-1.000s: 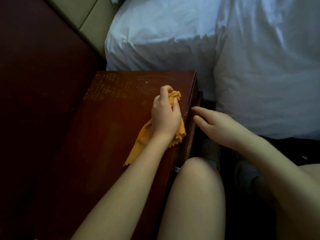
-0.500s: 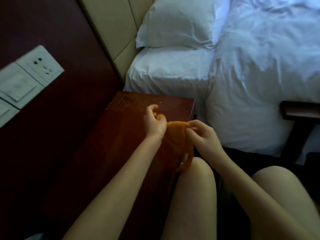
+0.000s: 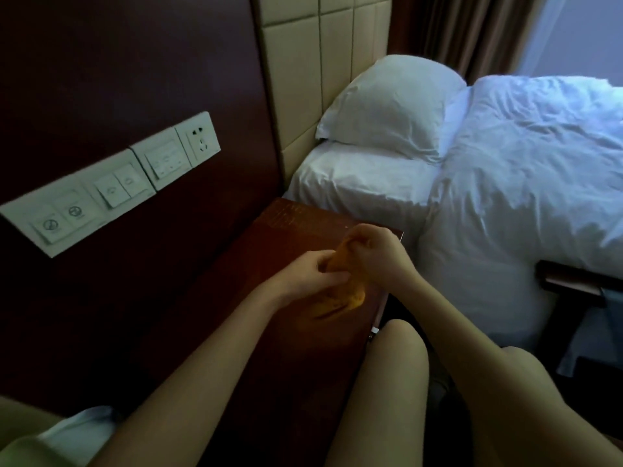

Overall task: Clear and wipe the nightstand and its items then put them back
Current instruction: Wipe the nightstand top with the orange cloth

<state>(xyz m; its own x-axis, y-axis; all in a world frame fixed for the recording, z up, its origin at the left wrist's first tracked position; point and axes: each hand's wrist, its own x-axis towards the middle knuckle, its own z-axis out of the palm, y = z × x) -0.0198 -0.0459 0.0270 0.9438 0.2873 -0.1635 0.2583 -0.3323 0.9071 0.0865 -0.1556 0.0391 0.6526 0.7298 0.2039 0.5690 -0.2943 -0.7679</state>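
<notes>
At the near edge of the table [image 3: 269,348], a bare knee [image 3: 394,365] rises just beside its right side, and a bit of white fabric [image 3: 77,433] shows at its near left corner. Both forearms reach forward over the dark red-brown wooden top, which carries nothing but the cloth and the hands.

Over the far half of the table, toward its right edge, the two hands meet on the orange cloth [image 3: 349,293]. The left hand [image 3: 308,276] has its fingers curled round the cloth's left side, thumb on top. The right hand [image 3: 379,251], slightly farther along the table, pinches the upper part in bunched fingertips. The cloth is crumpled into a soft, folded bundle between them; its lower end droops toward the tabletop in loose folds. It is blurred, so I cannot tell whether it touches the wood. The colour is a warm yellow-orange, brighter at the bottom fold.

Past the hands, the far corner of the table shows pale scratch marks [image 3: 290,214] in the finish.

Left of the table, a dark wood wall panel carries a row of white switch plates [image 3: 111,190] ending in a socket [image 3: 199,143]. Right of the table lies a bed [image 3: 354,176] with white sheets and a rumpled white duvet [image 3: 526,183]. Beyond the table stand a beige padded headboard [image 3: 303,79], a white pillow [image 3: 387,106], and, farthest off, brown curtains [image 3: 472,32].
</notes>
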